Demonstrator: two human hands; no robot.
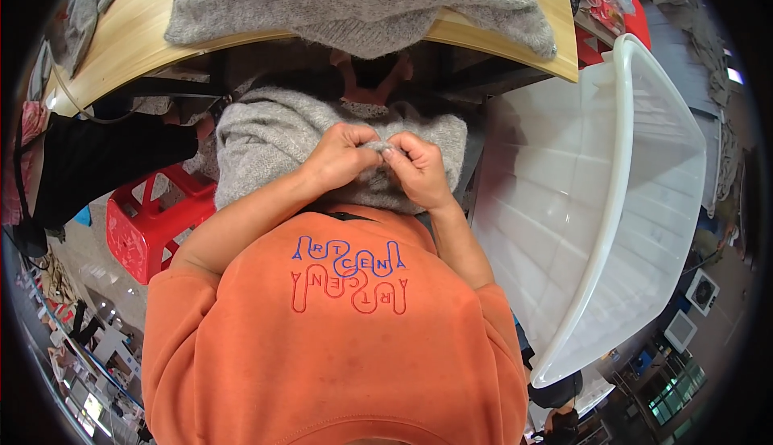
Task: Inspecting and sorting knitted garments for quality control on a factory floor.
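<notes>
A grey knitted garment (270,135) lies bunched across my lap, below the table's edge. My left hand (346,155) is closed in a pinch on a fold of its knit. Just beside it, my right hand (417,169) pinches the same small raised bit of fabric, fingertips almost touching those of the left. Whether a needle or thread sits between the fingers is too small to tell.
Another grey knitted piece (362,2) drapes over the front edge of the wooden table (555,10). A large white plastic bin (547,195) stands close on my right. To my left is a red stool (137,231), beside a person in dark trousers (121,151).
</notes>
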